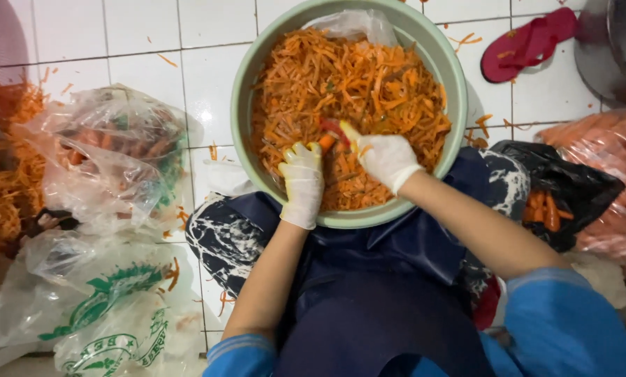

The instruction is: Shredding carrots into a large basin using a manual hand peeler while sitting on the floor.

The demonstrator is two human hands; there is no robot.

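Note:
A pale green basin [245, 84] sits on the tiled floor in front of my knees, heaped with shredded carrot [355, 84]. My left hand [302, 183], in a white glove, grips a short carrot piece [326, 142] over the basin's near side. My right hand [386, 159], also gloved, holds a small red-and-yellow peeler [341, 130] against the carrot's end. A clear plastic bag [358, 24] lies at the basin's far rim.
Clear plastic bags [110, 157] with whole carrots lie at left, beside a heap of shreds [9, 160]. A black bag [564, 192] with carrots and a pink-tinted bag [613, 174] are at right. A red sandal [526, 43] lies at the far right.

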